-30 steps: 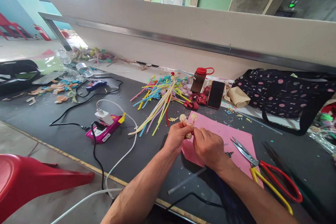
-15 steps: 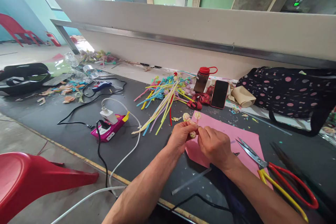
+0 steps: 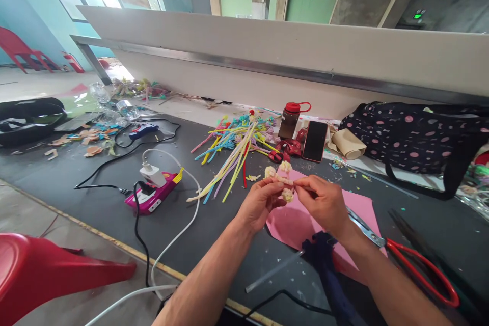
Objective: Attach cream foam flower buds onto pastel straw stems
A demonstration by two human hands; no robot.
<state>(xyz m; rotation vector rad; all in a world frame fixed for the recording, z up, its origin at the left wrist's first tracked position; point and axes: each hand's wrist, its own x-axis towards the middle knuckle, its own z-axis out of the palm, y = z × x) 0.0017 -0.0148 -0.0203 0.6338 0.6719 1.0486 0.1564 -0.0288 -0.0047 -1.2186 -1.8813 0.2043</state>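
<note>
My left hand (image 3: 261, 202) and my right hand (image 3: 324, 201) meet above a pink paper sheet (image 3: 298, 224) on the dark table (image 3: 95, 198). Both pinch a small cluster of cream paper flowers (image 3: 281, 175) on thin stems; one bloom sits between my fingertips, two stand just above my left thumb. Both hands' fingers are closed on it. Red-handled scissors (image 3: 416, 262) lie right of my right wrist, partly under my forearm.
A heap of coloured stemmed flowers (image 3: 233, 145) lies behind my hands. Beyond it stand a red-capped bottle (image 3: 289, 119) and a phone (image 3: 315, 141). A pink power strip (image 3: 151, 193) with cables sits left, a spotted black bag (image 3: 412, 135) right, a red chair (image 3: 46, 270) lower left.
My hands have lifted slightly and shifted a little apart, still holding the flower cluster. The view has tilted, so the scissors now sit closer under my right forearm.
</note>
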